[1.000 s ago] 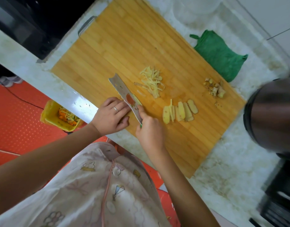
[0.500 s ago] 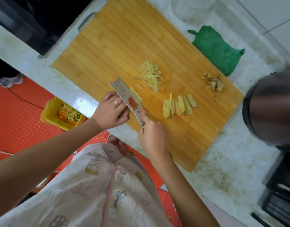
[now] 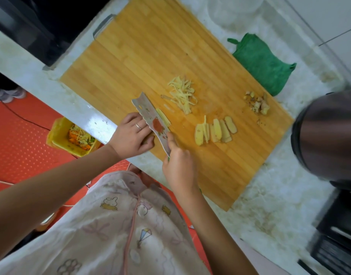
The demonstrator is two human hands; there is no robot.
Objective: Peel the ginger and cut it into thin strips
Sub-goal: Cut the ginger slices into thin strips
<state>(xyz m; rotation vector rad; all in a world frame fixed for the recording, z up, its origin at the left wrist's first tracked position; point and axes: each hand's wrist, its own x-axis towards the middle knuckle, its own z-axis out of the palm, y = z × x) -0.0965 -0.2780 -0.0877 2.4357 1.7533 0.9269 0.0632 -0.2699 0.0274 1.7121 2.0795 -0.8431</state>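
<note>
I see the ginger slices (image 3: 214, 132) fanned out at the cutting board's (image 3: 150, 56) middle, with the ginger strips (image 3: 181, 95) just beyond them. At the board's near edge the right hand (image 3: 179, 167) wraps its fingers round the knife (image 3: 152, 122) handle. The left hand (image 3: 132, 135) curls against the blade; I cannot tell what its fingers hold.

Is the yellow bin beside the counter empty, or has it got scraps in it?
Not empty: the yellow bin holds orange and pale vegetable scraps. How deep they go cannot be told.
</note>
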